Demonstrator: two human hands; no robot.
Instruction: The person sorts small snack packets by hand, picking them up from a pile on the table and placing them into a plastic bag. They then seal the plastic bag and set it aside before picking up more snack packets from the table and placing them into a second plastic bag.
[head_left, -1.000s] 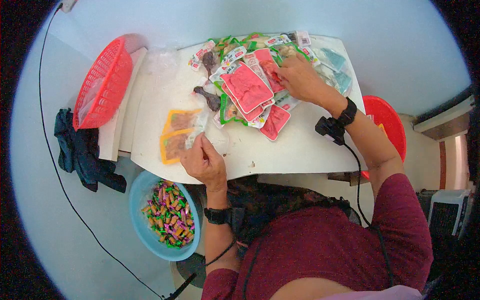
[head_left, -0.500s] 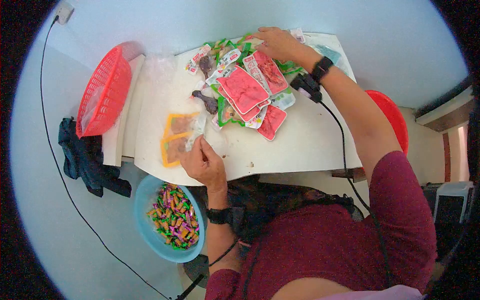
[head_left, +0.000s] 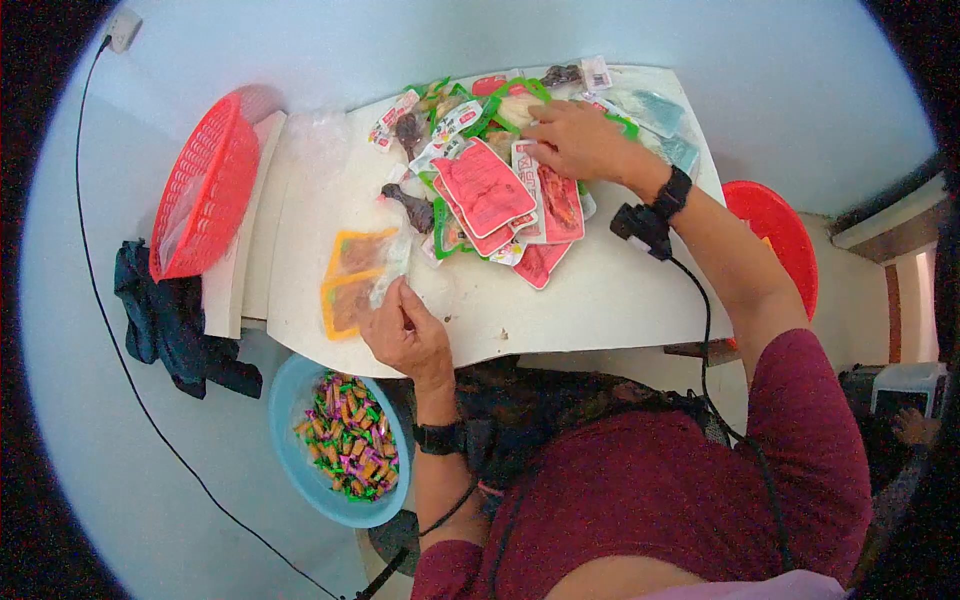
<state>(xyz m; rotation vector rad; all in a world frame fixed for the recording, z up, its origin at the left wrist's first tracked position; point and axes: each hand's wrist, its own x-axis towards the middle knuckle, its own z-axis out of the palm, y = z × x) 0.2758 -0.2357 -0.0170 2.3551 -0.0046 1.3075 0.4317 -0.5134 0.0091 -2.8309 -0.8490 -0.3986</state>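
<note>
My left hand (head_left: 408, 325) is closed in a pinch on the edge of a clear plastic bag (head_left: 393, 270), low on the table's left side. Beside it lie orange-edged packets (head_left: 350, 300) of brown food, partly under the bag. My right hand (head_left: 590, 145) rests over the heap with its fingers apart, next to a green-edged packet (head_left: 520, 108) of pale food. Just below its fingers is a red-and-white packet (head_left: 558, 205). More red packets (head_left: 485, 190) are stacked left of that one. Two dark drumstick packs (head_left: 410, 208) (head_left: 408, 130) lie at the heap's left.
A red basket (head_left: 210, 185) leans by the wall at left. Below the white table (head_left: 600, 310) stands a blue basin (head_left: 282, 440) of small wrapped snacks (head_left: 350, 435). At right are a red tub (head_left: 775, 230) and, far off, another person's hand (head_left: 915, 428). A black cable (head_left: 706, 340) hangs from my right wrist.
My right hand has moved back toward me and rightward from the heap's far edge. The red-and-white packet has slid nearer and turned, baring the green-edged packet. My left hand has barely moved.
</note>
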